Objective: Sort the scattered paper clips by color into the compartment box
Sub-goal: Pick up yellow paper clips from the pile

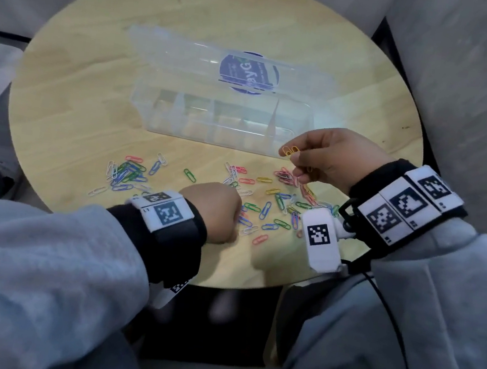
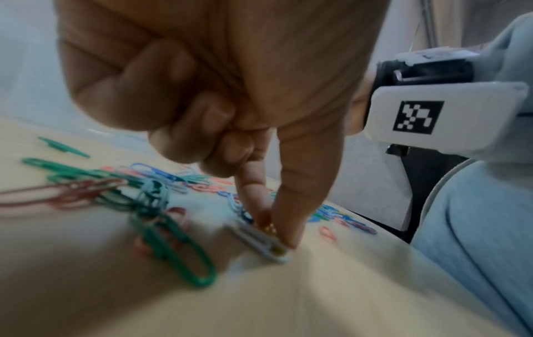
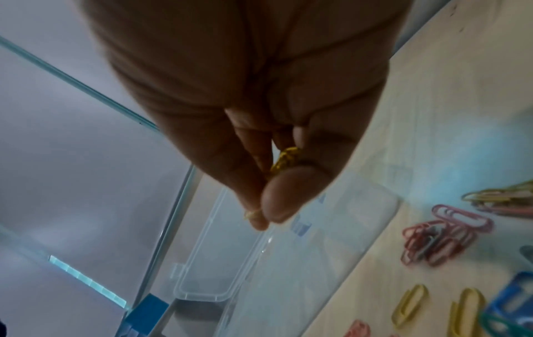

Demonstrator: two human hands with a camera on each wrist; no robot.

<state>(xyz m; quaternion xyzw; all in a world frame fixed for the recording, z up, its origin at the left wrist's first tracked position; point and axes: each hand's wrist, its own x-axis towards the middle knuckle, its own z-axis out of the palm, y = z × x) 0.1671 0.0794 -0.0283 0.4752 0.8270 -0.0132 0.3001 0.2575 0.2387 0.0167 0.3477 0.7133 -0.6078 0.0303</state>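
looped yellow wire clips [image 1: 289, 150] — pinched in right hand [image 1: 336, 162]

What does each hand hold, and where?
Right hand pinches yellow paper clips at one end. Left hand pinches at clips on the table; none is lifted.

The compartment box [image 1: 213, 118] lies at the worktop's [image 1: 98, 56] centre, its open lid [image 1: 221, 63] behind it toward twelve o'clock. The paper clips [image 1: 265, 196] lie scattered on the worktop before the box, from seven to five o'clock. The left hand [image 1: 214, 208] rests among them at six o'clock; the right hand [image 1: 332, 159] is raised at four o'clock, by the box's right end.
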